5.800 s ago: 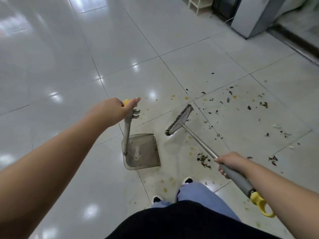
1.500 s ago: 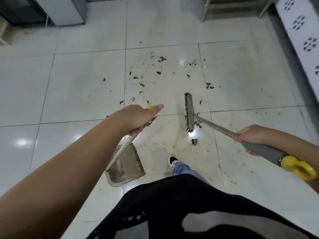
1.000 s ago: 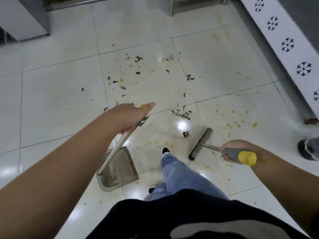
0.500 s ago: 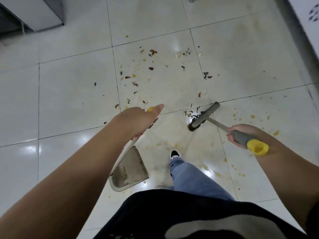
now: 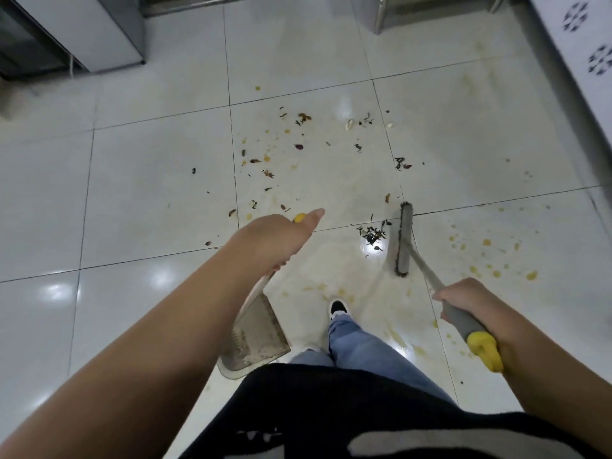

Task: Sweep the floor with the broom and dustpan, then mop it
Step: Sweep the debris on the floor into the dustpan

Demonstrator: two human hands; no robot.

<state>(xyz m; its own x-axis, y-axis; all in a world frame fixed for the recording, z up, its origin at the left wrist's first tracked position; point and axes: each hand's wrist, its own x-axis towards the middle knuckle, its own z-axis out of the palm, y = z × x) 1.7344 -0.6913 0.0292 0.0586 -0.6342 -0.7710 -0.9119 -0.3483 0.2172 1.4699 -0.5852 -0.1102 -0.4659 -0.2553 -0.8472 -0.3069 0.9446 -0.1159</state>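
My left hand (image 5: 276,241) grips the top of the dustpan's long handle, its yellow tip showing by my thumb. The grey dustpan (image 5: 256,337) hangs low beside my left leg, its pan dusty inside. My right hand (image 5: 470,301) grips the grey broom handle above its yellow end cap (image 5: 485,351). The broom head (image 5: 403,240) rests on the white tile floor (image 5: 149,200), just right of a small pile of dark debris (image 5: 372,233). More dry leaves and crumbs (image 5: 284,154) lie scattered farther ahead, with yellow stains (image 5: 496,260) to the right.
A grey cabinet (image 5: 82,34) stands at the back left. Metal legs (image 5: 379,14) of some furniture stand at the back middle. A white patterned panel (image 5: 583,54) runs along the right. My foot (image 5: 338,308) is planted between dustpan and broom.
The broom head has swung from slanted to nearly straight ahead and now sits right of the small debris pile. The dustpan has hardly shifted in my left hand.
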